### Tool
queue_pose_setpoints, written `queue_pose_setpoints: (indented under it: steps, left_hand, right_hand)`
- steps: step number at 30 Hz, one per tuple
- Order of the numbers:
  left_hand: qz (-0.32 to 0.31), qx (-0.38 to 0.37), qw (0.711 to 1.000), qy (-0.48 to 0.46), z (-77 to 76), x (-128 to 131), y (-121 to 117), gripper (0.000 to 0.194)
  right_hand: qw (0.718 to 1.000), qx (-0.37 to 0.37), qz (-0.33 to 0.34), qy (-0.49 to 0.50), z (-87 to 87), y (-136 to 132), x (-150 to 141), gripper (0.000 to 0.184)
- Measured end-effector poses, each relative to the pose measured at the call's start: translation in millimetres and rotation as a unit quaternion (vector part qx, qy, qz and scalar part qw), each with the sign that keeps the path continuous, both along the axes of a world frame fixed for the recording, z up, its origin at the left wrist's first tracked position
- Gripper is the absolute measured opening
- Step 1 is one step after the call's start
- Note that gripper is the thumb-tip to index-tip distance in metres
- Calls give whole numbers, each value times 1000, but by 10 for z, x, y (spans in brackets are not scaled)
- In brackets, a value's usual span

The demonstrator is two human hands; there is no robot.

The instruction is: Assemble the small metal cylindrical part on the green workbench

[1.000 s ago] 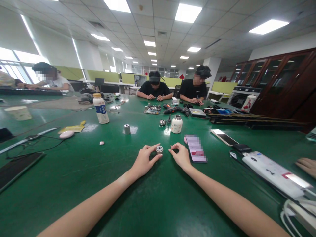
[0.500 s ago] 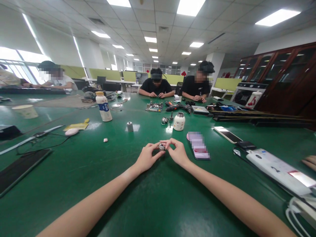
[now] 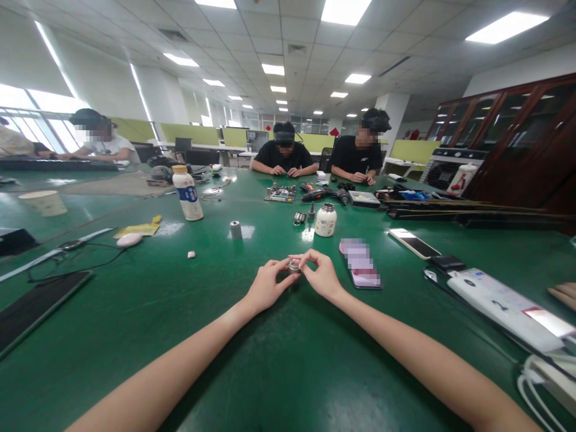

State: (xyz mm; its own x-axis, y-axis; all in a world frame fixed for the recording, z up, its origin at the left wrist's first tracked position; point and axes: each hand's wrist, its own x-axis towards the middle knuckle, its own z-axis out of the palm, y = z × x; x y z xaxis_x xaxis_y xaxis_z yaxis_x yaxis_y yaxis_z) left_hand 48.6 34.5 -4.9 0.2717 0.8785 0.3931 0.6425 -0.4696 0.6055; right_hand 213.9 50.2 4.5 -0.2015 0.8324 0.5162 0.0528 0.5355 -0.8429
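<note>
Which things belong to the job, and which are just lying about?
Apparently the job:
small round silver metal piece in the left grip, right grip at its top

Apparently lying about:
rounded white patterned bottle, metal neck
tall white bottle, blue label
rectangular pink-screened phone

Unclear:
upright grey cylinder

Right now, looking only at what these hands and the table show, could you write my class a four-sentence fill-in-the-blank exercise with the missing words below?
1. The left hand holds the small metal cylinder between its fingers and its ____.
2. The phone with the pixelated screen lies on the ____ side of the right hand.
3. The label on the tall white bottle is mostly ____.
4. The tabletop is ____.

Missing words: thumb; right; blue; green.
</note>
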Motion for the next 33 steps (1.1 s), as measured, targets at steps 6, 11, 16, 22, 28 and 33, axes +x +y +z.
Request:
queue_pose_setpoints:
  steps: [6, 11, 16, 22, 28, 33]
  left_hand:
    - [-8, -8, 1000, 0, 29, 5, -19, 43]
    - [-6, 1, 1000, -1, -7, -8, -1, 44]
    - [-5, 0, 1000, 8, -11, -11, 2, 44]
    - [-1, -7, 1000, 2, 5, -1, -7, 44]
    - [-6, -10, 1000, 1, 6, -3, -8, 45]
    - [-6, -10, 1000, 3, 24, 6, -18, 43]
  right_hand:
    - [991, -15, -126, 51, -56, 59, 77, 23]
    - [997, 4, -72, -1, -9, -14, 35, 26]
    - [995, 21, -92, 22, 49, 27, -8, 24]
    - [987, -15, -160, -29, -106, 219, 243, 20]
    - [979, -39, -139, -142, -311, 214, 312, 8]
    - [978, -40, -172, -110, -276, 233, 287, 13]
